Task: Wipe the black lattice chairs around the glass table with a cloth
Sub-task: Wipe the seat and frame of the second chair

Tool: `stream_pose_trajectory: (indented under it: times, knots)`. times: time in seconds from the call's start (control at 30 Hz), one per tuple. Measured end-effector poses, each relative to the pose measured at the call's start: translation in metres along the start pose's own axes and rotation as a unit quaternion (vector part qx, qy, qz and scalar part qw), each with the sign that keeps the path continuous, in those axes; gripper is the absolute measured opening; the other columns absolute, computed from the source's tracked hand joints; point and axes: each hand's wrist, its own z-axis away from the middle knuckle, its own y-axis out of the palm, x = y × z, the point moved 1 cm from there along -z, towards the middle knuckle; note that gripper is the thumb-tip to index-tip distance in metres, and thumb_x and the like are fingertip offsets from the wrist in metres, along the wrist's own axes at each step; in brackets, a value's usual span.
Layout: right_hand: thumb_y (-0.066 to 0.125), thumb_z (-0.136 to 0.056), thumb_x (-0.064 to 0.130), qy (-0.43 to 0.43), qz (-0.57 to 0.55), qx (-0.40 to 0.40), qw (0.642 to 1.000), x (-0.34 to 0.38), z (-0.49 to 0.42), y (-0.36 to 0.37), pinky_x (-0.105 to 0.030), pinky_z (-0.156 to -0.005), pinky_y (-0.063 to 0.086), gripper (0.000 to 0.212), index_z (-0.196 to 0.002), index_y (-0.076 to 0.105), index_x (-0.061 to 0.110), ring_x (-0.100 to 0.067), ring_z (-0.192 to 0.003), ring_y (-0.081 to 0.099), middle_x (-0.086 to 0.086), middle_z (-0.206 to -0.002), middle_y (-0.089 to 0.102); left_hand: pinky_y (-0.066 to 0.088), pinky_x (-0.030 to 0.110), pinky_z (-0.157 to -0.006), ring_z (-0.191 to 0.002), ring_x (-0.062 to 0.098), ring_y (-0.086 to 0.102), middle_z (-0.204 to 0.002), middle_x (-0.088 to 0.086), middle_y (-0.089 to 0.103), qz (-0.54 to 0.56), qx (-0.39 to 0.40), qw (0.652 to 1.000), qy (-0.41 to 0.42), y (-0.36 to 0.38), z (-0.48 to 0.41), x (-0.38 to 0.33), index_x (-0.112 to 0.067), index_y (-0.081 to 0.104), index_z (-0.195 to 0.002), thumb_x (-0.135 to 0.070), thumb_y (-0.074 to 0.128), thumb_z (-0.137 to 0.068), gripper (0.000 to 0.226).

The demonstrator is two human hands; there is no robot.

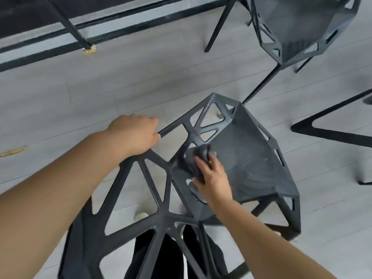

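The near lattice chair point(243, 156), black with triangular cut-outs in its backrest and sides, occupies the centre and lower half of the frame, with the backrest toward the bottom edge and the seat pan toward the centre right. The left hand point(134, 135), at centre left, is closed around the top rail of the backrest, fingers curled over the bar. The right hand point(214, 179), at centre, grips a bunched dark grey cloth point(194, 161) and presses it against the rear of the seat pan, where the seat meets the backrest lattice; fingers lie over the cloth and the thumb bears on its near side. A second lattice chair point(302, 27) of the same pattern stands at the upper right of the frame, well apart from the first, with one of its slim legs reaching down toward the near chair's upper corner. The glass surface point(30, 17) lies along the upper left, and one of its black legs point(77, 30) ends in a yellowish foot pad point(90, 49) on the grey plank floor point(120, 77). A black V-shaped leg frame point(330, 129) enters from the right edge. Dark trousers point(159, 258) and a pale shoe point(141, 215) show through the backrest openings at the bottom of the frame.
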Motion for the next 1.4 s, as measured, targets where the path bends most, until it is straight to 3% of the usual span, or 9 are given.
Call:
stream_pose_trajectory:
  times: [0.13, 0.23, 0.4, 0.53, 0.67, 0.83, 1.07, 1.23, 1.4]
  knots:
    - [0.074, -0.066, 0.042, -0.072, 0.148, 0.101, 0.981, 0.008, -0.012, 0.081, -0.056, -0.084, 0.051, 0.057, -0.121, 0.061, 0.035, -0.044, -0.12, 0.051, -0.008, -0.132, 0.057, 0.047, 0.04, -0.086, -0.112, 0.03, 0.051, -0.126, 0.004, 0.055, -0.054, 0.003, 0.998, 0.033, 0.01, -0.025, -0.005, -0.019, 0.044, -0.121, -0.044, 0.037, -0.095, 0.037]
    - [0.077, -0.065, 0.04, -0.071, 0.175, 0.115, 0.975, 0.003, -0.012, 0.103, -0.063, -0.096, 0.039, 0.073, -0.131, 0.045, 0.039, -0.043, -0.129, 0.04, -0.004, -0.136, 0.053, 0.045, 0.038, -0.089, -0.117, 0.029, 0.049, -0.134, 0.006, 0.049, -0.086, 0.007, 0.994, 0.065, 0.02, -0.045, -0.02, -0.014, 0.027, -0.138, -0.038, 0.041, -0.096, 0.05]
    - [0.039, -0.076, 0.026, -0.113, 0.184, 0.058, 0.975, -0.021, -0.02, 0.089, -0.05, -0.098, 0.044, 0.051, -0.12, 0.062, 0.04, -0.037, -0.123, 0.051, 0.002, -0.133, 0.056, 0.024, 0.048, -0.112, -0.145, 0.025, 0.009, -0.158, 0.012, -0.011, -0.133, -0.002, 0.99, 0.053, 0.053, -0.083, -0.054, -0.005, -0.017, -0.146, -0.034, 0.046, -0.095, 0.087]
    - [0.08, -0.059, 0.022, -0.093, 0.193, 0.014, 0.977, -0.058, -0.031, 0.067, -0.045, -0.096, 0.048, 0.063, -0.119, 0.064, 0.033, -0.038, -0.122, 0.051, -0.001, -0.136, 0.054, -0.003, 0.057, -0.112, -0.144, 0.029, -0.017, -0.155, 0.016, -0.023, -0.144, -0.089, 0.985, 0.026, 0.066, -0.09, -0.088, -0.005, -0.021, -0.145, -0.018, 0.032, -0.095, 0.075]
    - [0.087, -0.051, 0.019, -0.035, 0.231, -0.031, 0.972, -0.114, -0.045, 0.022, -0.047, -0.097, 0.044, 0.072, -0.119, 0.065, 0.031, -0.04, -0.124, 0.049, -0.003, -0.138, 0.053, -0.009, 0.057, -0.113, -0.141, 0.03, -0.024, -0.154, 0.016, -0.024, -0.175, -0.124, 0.972, 0.096, 0.089, -0.089, -0.114, -0.006, -0.021, -0.145, -0.015, 0.031, -0.094, 0.073]
    - [0.083, -0.058, 0.01, 0.038, 0.219, -0.107, 0.969, -0.154, -0.061, -0.022, -0.053, -0.101, 0.037, 0.074, -0.125, 0.06, 0.03, -0.043, -0.133, 0.034, -0.005, -0.148, 0.04, -0.009, 0.043, -0.117, -0.143, 0.023, -0.021, -0.156, 0.01, -0.022, -0.147, -0.027, 0.978, 0.147, 0.139, -0.083, -0.127, -0.008, -0.017, -0.147, -0.011, 0.036, -0.094, 0.075]
    - [0.053, -0.082, -0.001, 0.226, 0.101, -0.164, 0.955, -0.129, -0.064, 0.002, -0.052, -0.115, 0.014, 0.066, -0.139, 0.045, 0.031, -0.042, -0.142, 0.009, -0.004, -0.155, 0.022, -0.007, 0.037, -0.117, -0.145, 0.023, -0.015, -0.156, 0.012, -0.02, -0.148, 0.04, 0.975, 0.162, 0.186, -0.08, -0.132, -0.005, -0.013, -0.148, -0.018, 0.038, -0.097, 0.073]
    - [0.046, -0.074, 0.015, 0.119, 0.115, -0.116, 0.979, -0.085, 0.006, 0.078, -0.055, -0.096, 0.043, 0.052, -0.119, 0.065, 0.031, -0.045, -0.127, 0.04, -0.005, -0.133, 0.048, -0.004, 0.037, -0.119, -0.146, 0.027, -0.01, -0.157, 0.016, -0.014, -0.142, 0.03, 0.977, 0.16, 0.188, -0.082, -0.14, -0.001, -0.009, -0.148, -0.01, 0.03, -0.096, 0.065]
    - [0.08, -0.059, 0.012, 0.085, 0.152, -0.081, 0.981, -0.1, -0.001, 0.071, -0.054, -0.102, 0.04, 0.061, -0.117, 0.067, 0.028, -0.045, -0.127, 0.043, -0.008, -0.134, 0.053, -0.004, 0.033, -0.117, -0.146, 0.022, -0.011, -0.157, 0.01, -0.016, -0.116, 0.04, 0.979, 0.164, 0.184, -0.089, -0.134, -0.006, -0.009, -0.149, -0.016, 0.051, -0.092, 0.084]
